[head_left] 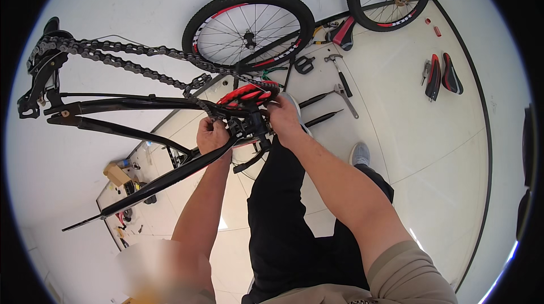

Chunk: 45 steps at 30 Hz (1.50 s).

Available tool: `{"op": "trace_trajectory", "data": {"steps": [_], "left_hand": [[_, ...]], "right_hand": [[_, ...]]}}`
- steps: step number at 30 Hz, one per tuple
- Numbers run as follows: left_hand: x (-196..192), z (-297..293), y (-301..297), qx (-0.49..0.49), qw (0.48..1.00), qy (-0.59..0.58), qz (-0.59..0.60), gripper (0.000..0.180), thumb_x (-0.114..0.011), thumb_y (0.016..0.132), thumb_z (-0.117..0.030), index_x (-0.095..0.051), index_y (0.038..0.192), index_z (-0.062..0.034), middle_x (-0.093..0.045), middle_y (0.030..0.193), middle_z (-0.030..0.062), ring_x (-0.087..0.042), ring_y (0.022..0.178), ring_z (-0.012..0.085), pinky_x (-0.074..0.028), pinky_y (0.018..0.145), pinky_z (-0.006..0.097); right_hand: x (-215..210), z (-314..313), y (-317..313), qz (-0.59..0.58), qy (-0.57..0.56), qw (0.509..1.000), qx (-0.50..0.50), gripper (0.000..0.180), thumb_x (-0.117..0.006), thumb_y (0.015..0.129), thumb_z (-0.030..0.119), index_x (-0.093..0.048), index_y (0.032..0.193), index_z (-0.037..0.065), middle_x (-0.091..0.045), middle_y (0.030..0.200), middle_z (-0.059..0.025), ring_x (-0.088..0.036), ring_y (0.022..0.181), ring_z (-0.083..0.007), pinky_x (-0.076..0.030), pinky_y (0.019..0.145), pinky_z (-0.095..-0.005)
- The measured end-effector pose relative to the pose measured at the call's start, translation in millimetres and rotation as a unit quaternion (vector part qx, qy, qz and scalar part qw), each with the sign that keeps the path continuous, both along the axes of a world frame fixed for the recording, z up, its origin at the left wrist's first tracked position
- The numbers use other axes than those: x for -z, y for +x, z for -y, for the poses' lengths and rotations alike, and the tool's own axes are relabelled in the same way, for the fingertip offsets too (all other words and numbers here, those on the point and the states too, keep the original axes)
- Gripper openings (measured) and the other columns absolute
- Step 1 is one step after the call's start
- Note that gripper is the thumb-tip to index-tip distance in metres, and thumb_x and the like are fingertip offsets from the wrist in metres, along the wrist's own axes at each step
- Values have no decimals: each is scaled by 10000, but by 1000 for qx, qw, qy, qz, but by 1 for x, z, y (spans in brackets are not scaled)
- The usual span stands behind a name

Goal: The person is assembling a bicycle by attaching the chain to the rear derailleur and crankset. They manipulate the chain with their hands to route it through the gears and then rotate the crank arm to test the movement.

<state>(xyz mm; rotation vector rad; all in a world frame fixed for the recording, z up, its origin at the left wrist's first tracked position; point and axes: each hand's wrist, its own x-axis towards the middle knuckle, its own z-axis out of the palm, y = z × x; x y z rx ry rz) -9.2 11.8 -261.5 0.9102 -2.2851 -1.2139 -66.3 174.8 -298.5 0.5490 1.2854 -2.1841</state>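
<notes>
A black bicycle frame (170, 179) stretches across the left of the view, raised above the floor. A dark bicycle chain (133, 68) loops from the rear derailleur (41, 86) to a red and black chainring (247, 94). My left hand (212, 135) is closed in a pinch where the chain comes down beside the frame; its fingertips are partly hidden. On the other side, my right hand (283, 117) is closed at the chainring's lower right edge, its fingers curled and partly covered. Between both hands sits a black clamp (258, 125) with a lever (245, 164).
Two wheels (249, 37) lean at the back wall. A hammer (339, 71), an adjustable wrench (347, 101), a pedal (304, 65) and a red-black saddle (343, 35) lie nearby. Further right are two dark red-trimmed parts (451, 71). A cardboard box (117, 174) stands left.
</notes>
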Motion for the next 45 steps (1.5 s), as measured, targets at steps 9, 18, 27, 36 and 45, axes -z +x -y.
{"op": "trace_trajectory", "data": {"steps": [9, 18, 27, 36, 45], "left_hand": [[-4, -1, -4, -21, 997, 51, -45, 264, -523, 946, -236, -662, 878, -21, -651, 742, 41, -527, 622, 92, -396, 561, 237], [-14, -1, -1, -53, 988, 138, -38, 594, -446, 1007, -490, -685, 894, 43, -696, 721, 113, -574, 653, 138, -411, 652, 272], [-12, 13, 5, -26, 996, 77, 26, 670, -402, 1023, -547, -729, 983, 36, -592, 734, 41, -491, 651, 117, -390, 630, 276], [-30, 6, 4, -32, 984, 175, -25, 601, -451, 1025, -503, -713, 972, 35, -631, 731, 58, -532, 672, 119, -417, 652, 267], [-23, 9, 7, -7, 991, 134, -28, 588, -436, 1033, -492, -685, 879, 18, -649, 743, 69, -566, 689, 138, -450, 659, 281]], "right_hand": [[-1, 0, -3, 30, -9, 1000, 7, 288, -475, 954, 88, -570, 1215, 15, -620, 1103, -76, -635, 930, -185, -470, 774, -306], [2, -5, -5, -17, 15, 1000, 10, 269, -484, 1001, 163, -553, 1210, 10, -625, 1117, -84, -634, 983, -204, -504, 804, -342], [-2, -11, -2, -92, 45, 995, 20, 287, -501, 1004, 143, -531, 1254, 7, -626, 1134, -81, -618, 1039, -180, -524, 872, -340], [8, -20, -7, -106, 38, 994, -5, 270, -495, 1005, 129, -543, 1243, 10, -632, 1117, -75, -634, 1003, -169, -542, 844, -320], [13, -23, -5, -83, 13, 995, -53, 248, -493, 956, 50, -583, 1185, 19, -632, 1108, -58, -624, 976, -157, -527, 823, -309]]}}
